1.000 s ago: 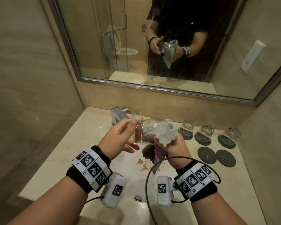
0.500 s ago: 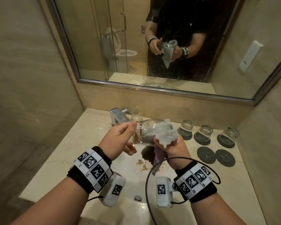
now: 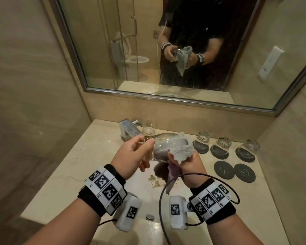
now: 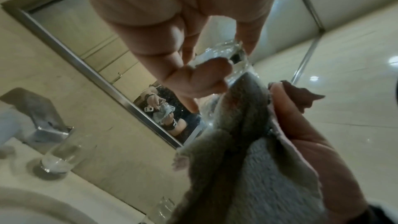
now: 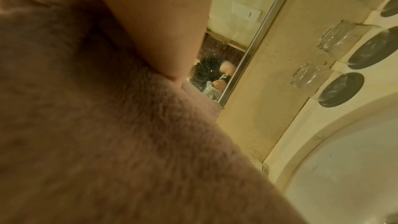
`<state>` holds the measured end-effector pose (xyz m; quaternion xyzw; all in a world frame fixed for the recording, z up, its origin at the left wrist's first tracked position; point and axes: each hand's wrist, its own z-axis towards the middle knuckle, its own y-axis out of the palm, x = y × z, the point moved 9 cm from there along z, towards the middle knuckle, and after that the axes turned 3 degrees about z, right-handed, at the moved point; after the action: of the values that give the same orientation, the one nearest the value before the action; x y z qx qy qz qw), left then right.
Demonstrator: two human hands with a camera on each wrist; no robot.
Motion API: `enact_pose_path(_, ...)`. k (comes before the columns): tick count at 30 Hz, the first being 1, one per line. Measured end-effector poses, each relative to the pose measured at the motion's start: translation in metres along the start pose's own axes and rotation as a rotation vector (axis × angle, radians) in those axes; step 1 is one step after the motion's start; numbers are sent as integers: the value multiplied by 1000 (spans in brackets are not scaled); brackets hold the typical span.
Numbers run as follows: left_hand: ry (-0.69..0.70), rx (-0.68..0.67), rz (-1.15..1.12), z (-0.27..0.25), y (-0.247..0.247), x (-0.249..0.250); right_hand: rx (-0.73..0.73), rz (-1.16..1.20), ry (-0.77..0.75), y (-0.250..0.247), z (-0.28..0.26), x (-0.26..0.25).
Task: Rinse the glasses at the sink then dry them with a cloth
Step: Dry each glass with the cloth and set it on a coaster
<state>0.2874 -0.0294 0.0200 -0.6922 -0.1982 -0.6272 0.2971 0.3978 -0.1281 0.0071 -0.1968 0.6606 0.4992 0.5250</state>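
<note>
Grey cloth (image 3: 181, 151) inside held glass (image 3: 163, 147)

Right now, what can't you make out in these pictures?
- Right hand fingers: head view, hidden under the cloth.
- Held glass: right wrist view, blocked by cloth.
- Sink bowl: head view, covered by arms.
- Whether the glass inside is dry: too blurred.
</note>
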Motion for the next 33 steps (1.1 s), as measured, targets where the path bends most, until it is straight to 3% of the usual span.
enact_pose_path(3, 183, -62, 227, -6, 0, 13, -8, 32, 6, -1, -1, -1)
enact_pose_path(5, 221, -60, 341, -8, -2, 12, 28, 90, 19, -5, -1, 0)
enact_pose_path(11, -10, -2, 12, -4, 0, 4, -43, -2, 23, 6, -5, -4)
enact_pose_path(16, 231, -43, 305, -10, -3, 16, 58, 91, -15, -6, -3, -7)
enact_pose_path(18, 170, -29, 203, -9, -4, 12, 64, 101, -10, -6, -2, -7)
enact_pose_path(21, -78, 14, -82, -3, -4, -3, 37, -9, 17, 4, -5, -6)
enact_pose_path(22, -94, 16, -80, -1, -4, -3, 12, -27, 17, 6, -5, -5)
enact_pose_path(25, 62, 6, 79, -3, -4, 11, -44, -53, -1, 13, -9, -10)
enact_pose_path(28, 275, 5, 329, -10, -5, 23, 13, -3, -25, 5, -6, -11)
enact_pose_path(30, 196, 17, 260, -9, -7, 14, 45, 36, -31, 2, -3, -9)
enact_pose_path(33, -126, 0, -94, -4, -2, -7, 53, 73, -19, 5, -4, -8)
